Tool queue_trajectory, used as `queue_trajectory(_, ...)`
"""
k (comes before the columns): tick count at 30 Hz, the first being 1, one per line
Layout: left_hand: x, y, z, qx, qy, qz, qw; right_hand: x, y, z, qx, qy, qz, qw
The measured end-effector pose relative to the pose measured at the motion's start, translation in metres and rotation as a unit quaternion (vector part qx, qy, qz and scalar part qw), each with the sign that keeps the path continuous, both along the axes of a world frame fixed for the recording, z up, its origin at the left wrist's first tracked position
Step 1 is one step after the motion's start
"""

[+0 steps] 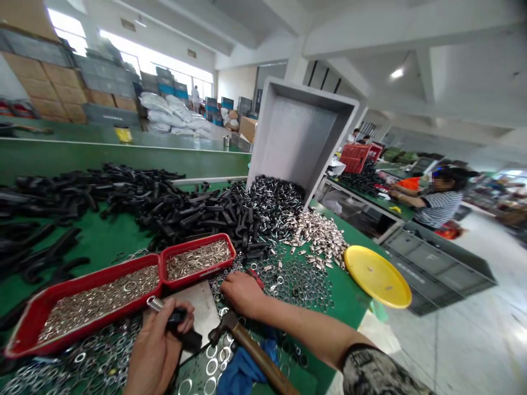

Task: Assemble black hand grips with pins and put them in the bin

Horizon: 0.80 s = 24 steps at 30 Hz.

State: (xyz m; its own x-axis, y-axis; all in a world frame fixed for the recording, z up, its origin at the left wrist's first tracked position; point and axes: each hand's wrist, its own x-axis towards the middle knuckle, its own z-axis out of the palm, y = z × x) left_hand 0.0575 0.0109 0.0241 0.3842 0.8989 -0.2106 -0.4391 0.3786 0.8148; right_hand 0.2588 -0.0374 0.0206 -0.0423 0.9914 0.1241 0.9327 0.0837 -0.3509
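Observation:
My left hand (158,340) is closed around a black plastic part (187,332). A coiled metal spring (155,303) sticks up by its thumb and index finger. My right hand (242,293) reaches down among small metal rings (304,282), close to the smaller red tray (234,252). Its back faces me, so its fingertips are hidden. A small red object (256,278) lies just beyond its knuckles. Between the hands is a flat metal plate (206,307). A hammer (255,351) with a wooden handle rests beside it, partly over a blue cloth (247,373).
Black plastic handles (177,211) heap across the green table. A tipped grey bin (296,126) stands behind black pieces with metal pins (274,206). Metal springs (323,236) lie near a yellow lid (376,274). The long red tray (158,274) holds small metal pins. A co-worker (442,200) sits at right.

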Motion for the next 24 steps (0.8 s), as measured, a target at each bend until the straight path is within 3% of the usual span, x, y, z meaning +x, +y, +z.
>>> queue_trajectory(2,-0.001,0.003,0.002,0.030,0.042,0.027,0.998,-0.004,-0.001,0.008,0.008,0.045,-0.010,0.999)
queue_trajectory(5,-0.005,0.004,0.006,0.133,0.155,0.044,0.978,-0.022,0.000,0.018,0.003,0.163,-0.010,0.987)
queue_trajectory(8,-0.010,-0.005,0.016,0.221,0.236,0.066,0.944,-0.047,-0.001,0.024,-0.030,0.320,0.000,0.947)
queue_trajectory(11,-0.009,-0.010,0.021,0.222,0.231,0.097,0.942,-0.060,-0.001,0.021,-0.061,0.429,0.006,0.901)
queue_trajectory(15,-0.006,-0.003,0.012,0.232,0.214,0.082,0.945,-0.059,0.011,0.010,-0.117,0.523,0.004,0.844)
queue_trajectory(17,-0.006,-0.004,0.009,0.238,0.240,0.082,0.938,-0.058,0.013,0.010,-0.128,0.537,0.003,0.834)
queue_trajectory(21,-0.004,-0.011,0.010,0.264,0.276,0.056,0.922,-0.060,0.011,0.015,-0.103,0.532,-0.006,0.841)
queue_trajectory(24,-0.006,-0.012,0.011,0.279,0.314,0.054,0.906,-0.061,0.004,0.017,-0.112,0.578,-0.005,0.809)
